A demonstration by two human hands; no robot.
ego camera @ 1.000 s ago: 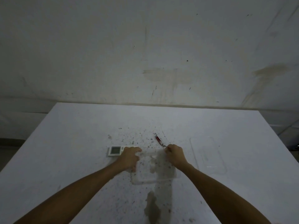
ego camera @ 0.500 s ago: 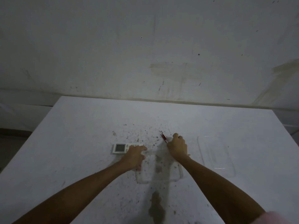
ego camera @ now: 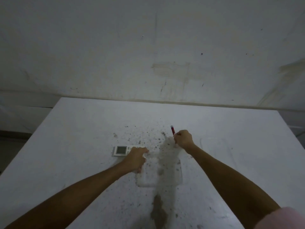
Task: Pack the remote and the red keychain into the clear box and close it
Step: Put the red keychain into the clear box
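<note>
The white remote (ego camera: 121, 150) with a small screen lies on the table, left of the clear box (ego camera: 144, 183). My left hand (ego camera: 136, 158) covers the remote's right end and the box's left rim, fingers curled over the remote. The red keychain (ego camera: 172, 130) sticks up and away from my right hand (ego camera: 183, 140), which is closed on its near end just beyond the box's far right corner. The clear box is open between my hands, and I see nothing inside it.
The clear lid (ego camera: 217, 146) lies flat on the table to the right of the box, partly behind my right forearm. The white table (ego camera: 82, 129) is speckled with dark stains around the box. A stained wall stands behind the far edge.
My right hand has gone from the box's far right corner to the red keychain and closed on it. My left hand has slid from the box corner onto the remote's end.
</note>
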